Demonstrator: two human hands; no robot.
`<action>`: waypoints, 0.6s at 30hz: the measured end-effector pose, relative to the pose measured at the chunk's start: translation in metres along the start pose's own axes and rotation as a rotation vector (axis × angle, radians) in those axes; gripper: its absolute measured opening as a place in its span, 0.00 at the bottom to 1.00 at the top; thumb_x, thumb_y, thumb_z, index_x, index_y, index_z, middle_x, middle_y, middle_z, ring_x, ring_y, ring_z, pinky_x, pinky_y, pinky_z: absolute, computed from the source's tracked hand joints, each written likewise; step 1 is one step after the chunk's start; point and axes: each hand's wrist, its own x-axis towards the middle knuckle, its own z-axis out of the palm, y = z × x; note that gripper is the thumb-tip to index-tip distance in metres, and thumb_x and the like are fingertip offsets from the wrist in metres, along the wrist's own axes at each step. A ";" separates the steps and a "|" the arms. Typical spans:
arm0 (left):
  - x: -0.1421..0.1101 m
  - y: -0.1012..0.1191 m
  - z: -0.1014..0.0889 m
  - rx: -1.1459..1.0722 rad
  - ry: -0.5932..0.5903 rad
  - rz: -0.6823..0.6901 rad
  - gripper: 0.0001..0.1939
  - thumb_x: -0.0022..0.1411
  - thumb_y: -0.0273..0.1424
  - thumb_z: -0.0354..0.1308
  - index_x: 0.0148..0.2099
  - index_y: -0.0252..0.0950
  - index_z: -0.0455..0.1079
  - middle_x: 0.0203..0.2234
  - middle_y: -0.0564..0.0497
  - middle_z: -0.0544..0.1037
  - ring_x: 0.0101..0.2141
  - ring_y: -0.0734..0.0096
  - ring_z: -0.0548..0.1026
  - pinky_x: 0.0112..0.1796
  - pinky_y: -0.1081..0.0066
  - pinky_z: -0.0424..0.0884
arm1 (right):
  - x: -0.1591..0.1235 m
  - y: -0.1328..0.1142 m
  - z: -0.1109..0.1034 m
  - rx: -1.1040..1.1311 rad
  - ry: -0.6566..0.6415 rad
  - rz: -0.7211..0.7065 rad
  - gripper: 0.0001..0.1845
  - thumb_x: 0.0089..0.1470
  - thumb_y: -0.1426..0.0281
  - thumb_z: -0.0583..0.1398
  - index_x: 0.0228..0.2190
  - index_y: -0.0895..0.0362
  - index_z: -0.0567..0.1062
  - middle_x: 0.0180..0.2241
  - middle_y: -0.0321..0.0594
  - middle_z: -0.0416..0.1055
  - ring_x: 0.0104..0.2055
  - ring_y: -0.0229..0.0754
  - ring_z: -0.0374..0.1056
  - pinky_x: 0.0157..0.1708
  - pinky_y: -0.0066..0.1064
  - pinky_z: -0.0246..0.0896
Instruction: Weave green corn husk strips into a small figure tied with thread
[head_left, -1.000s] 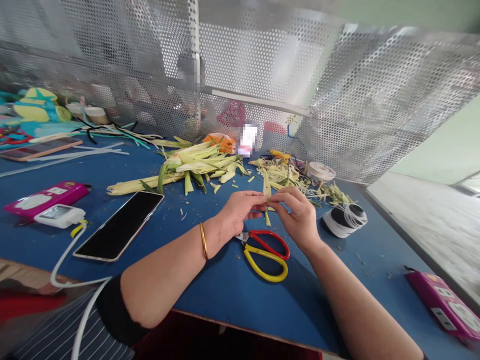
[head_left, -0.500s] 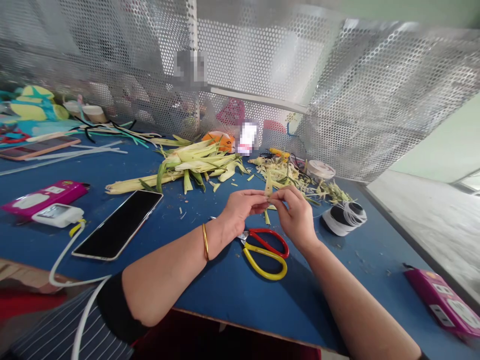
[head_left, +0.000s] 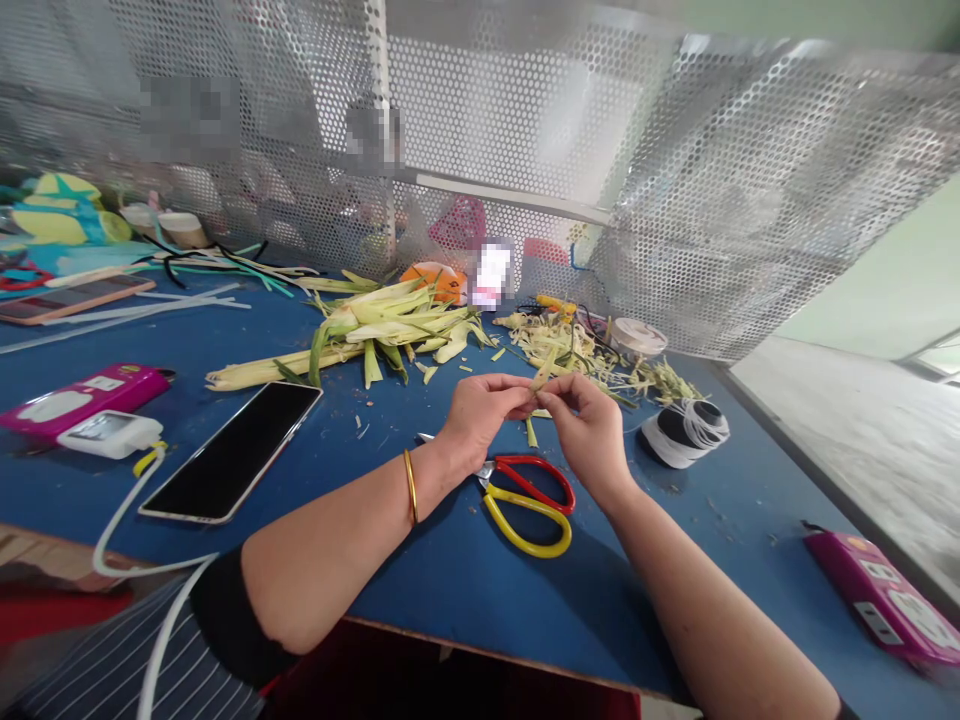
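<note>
Between my two hands is a small strip of pale corn husk (head_left: 545, 368), pinched at its lower end and sticking up past the fingertips. My left hand (head_left: 484, 412), with a gold bangle at the wrist, closes on it from one side. From the other side my right hand (head_left: 589, 428) grips it with thumb and forefinger. Scissors (head_left: 529, 508) with one red and one yellow handle lie just below the hands, their blades partly hidden under my left wrist. A pile of corn husks (head_left: 397, 325) lies beyond my left hand, and shredded husk scraps (head_left: 551, 340) lie beyond the right.
A black-screened phone (head_left: 236, 450), a white cabled device (head_left: 111, 434) and a magenta box (head_left: 90, 400) occupy the left. To the right are a spool of white cord (head_left: 684, 433), a roll of tape (head_left: 637, 337) and another magenta box (head_left: 885, 600). Perforated metal screens (head_left: 510, 120) border the back.
The husk strip's top has tilted to the right, and my fingers have shifted slightly around its lower end. The whole view has drifted a little; the scissors and piles stay put.
</note>
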 end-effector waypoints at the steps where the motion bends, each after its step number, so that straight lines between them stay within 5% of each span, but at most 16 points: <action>1: 0.000 0.000 0.000 0.004 -0.001 0.007 0.03 0.47 0.23 0.64 0.28 0.32 0.77 0.22 0.50 0.79 0.26 0.73 0.76 0.37 0.69 0.74 | 0.000 0.002 0.001 0.044 0.009 0.019 0.04 0.52 0.69 0.60 0.27 0.55 0.72 0.25 0.35 0.72 0.28 0.38 0.65 0.30 0.31 0.61; 12: 0.003 -0.004 -0.001 0.047 -0.048 0.066 0.05 0.47 0.25 0.68 0.29 0.32 0.77 0.24 0.50 0.80 0.27 0.73 0.76 0.37 0.69 0.73 | 0.005 0.009 0.002 0.417 0.032 0.177 0.12 0.43 0.69 0.67 0.31 0.55 0.71 0.24 0.33 0.74 0.26 0.39 0.71 0.31 0.34 0.68; 18: 0.001 -0.001 0.002 0.005 -0.006 0.037 0.02 0.50 0.22 0.65 0.28 0.33 0.75 0.22 0.51 0.79 0.26 0.74 0.76 0.35 0.70 0.73 | 0.005 0.008 0.002 0.455 0.032 0.152 0.10 0.44 0.69 0.67 0.31 0.55 0.73 0.26 0.33 0.74 0.28 0.38 0.71 0.32 0.32 0.66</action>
